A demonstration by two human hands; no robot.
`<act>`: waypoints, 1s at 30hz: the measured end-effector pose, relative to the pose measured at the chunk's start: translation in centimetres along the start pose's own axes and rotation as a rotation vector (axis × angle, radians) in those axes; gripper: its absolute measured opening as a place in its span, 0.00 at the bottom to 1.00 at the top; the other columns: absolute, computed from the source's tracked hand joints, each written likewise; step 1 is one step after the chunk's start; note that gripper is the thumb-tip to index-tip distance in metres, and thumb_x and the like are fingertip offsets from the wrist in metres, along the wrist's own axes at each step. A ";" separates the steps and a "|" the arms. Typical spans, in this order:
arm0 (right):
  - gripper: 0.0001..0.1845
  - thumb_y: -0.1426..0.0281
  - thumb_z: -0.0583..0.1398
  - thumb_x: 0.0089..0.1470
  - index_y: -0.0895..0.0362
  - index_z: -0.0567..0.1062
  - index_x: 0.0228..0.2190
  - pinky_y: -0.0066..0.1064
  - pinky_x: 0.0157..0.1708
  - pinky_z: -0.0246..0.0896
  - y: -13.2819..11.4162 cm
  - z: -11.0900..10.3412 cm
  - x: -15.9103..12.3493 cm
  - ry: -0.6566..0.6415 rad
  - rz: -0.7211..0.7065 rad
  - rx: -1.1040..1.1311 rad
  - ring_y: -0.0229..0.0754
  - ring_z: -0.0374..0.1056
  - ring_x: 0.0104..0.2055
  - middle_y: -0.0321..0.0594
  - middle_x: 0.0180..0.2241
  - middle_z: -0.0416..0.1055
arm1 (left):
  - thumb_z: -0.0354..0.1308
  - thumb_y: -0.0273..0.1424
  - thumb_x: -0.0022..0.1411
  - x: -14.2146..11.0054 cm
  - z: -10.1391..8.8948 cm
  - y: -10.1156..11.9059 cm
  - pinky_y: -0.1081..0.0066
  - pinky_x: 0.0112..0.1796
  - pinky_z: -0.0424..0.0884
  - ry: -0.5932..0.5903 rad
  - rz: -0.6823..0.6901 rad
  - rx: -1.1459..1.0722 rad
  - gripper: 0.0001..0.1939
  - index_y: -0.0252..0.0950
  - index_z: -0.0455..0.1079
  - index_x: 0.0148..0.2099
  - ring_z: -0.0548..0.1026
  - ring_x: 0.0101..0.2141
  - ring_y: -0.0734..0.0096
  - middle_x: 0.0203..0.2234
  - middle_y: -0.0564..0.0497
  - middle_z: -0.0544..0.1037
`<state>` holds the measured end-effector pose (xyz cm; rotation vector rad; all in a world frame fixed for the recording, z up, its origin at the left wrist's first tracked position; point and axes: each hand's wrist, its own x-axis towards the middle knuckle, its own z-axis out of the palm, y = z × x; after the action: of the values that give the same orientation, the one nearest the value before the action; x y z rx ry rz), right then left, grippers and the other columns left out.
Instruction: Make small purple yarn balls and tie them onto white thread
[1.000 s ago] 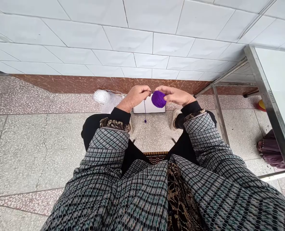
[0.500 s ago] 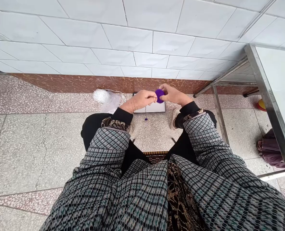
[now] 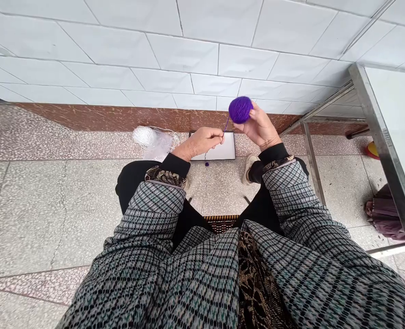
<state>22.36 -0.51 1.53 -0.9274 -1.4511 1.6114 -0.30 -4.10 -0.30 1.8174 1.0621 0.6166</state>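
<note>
white yarn [image 3: 144, 136] lay at nine o'clock from the left hand [image 3: 204, 140], which pinched a purple strand [image 3: 226, 123] — this ran toward one o'clock to the purple ball [image 3: 241, 109] — held in the right hand's [image 3: 260, 126] curled fingers.

Tray [image 3: 228, 147], yarn bundle [image 3: 144, 136] left, table [image 3: 390, 137] right
From afar I see the tray on the floor [image 3: 92, 210] before the wall [image 3: 185, 55], yarn ball [image 3: 240, 109] in the right hand [image 3: 260, 129]

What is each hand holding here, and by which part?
Right hand: the purple yarn ball, by its lower right side. Left hand: the purple strand, pinched near the ball.
</note>
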 end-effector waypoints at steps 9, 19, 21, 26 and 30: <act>0.25 0.74 0.72 0.47 0.53 0.69 0.44 0.34 0.42 0.74 3.3 -0.3 1.0 -0.023 0.223 -0.381 0.43 0.71 0.42 0.38 0.41 0.74 | 0.57 0.30 0.62 -0.4 0.1 0.4 0.70 0.35 0.65 -0.056 0.029 0.074 0.09 0.36 0.75 0.31 0.71 0.27 0.72 0.25 0.54 0.76; 0.37 0.54 0.78 0.48 0.52 0.71 0.52 0.37 0.47 0.77 0.6 -0.8 -0.4 -0.226 -0.012 0.093 0.47 0.74 0.52 0.42 0.49 0.74 | 0.56 0.26 0.63 -0.1 -0.8 -0.4 0.70 0.36 0.66 0.093 -0.036 0.041 0.09 0.37 0.69 0.29 0.71 0.28 0.71 0.22 0.55 0.72; 0.38 0.48 0.76 0.50 0.50 0.70 0.54 0.38 0.45 0.79 1.0 -1.0 0.1 -0.017 -0.051 0.088 0.49 0.74 0.54 0.43 0.50 0.73 | 0.55 0.26 0.63 0.1 -0.1 -0.4 0.70 0.36 0.66 0.025 -0.025 0.025 0.09 0.37 0.70 0.29 0.71 0.27 0.72 0.22 0.56 0.71; 0.35 0.47 0.75 0.54 0.48 0.66 0.52 0.39 0.44 0.79 3.0 -1.1 1.5 0.144 -0.061 -0.012 0.50 0.74 0.53 0.43 0.50 0.74 | 0.55 0.27 0.62 0.1 0.7 -0.1 0.71 0.34 0.65 -0.202 0.034 0.025 0.09 0.37 0.71 0.29 0.72 0.27 0.73 0.23 0.56 0.73; 0.25 0.61 0.71 0.58 0.48 0.65 0.50 0.38 0.45 0.77 4.2 -0.7 1.8 0.120 -0.016 -0.161 0.46 0.73 0.48 0.39 0.46 0.73 | 0.55 0.29 0.62 -0.1 0.4 0.2 0.71 0.35 0.66 -0.207 0.074 0.044 0.09 0.37 0.72 0.29 0.72 0.27 0.73 0.23 0.55 0.74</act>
<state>21.93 1.19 -2.79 -1.0819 -1.5166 1.4186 -0.01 -4.41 -0.28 1.9195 0.8794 0.4405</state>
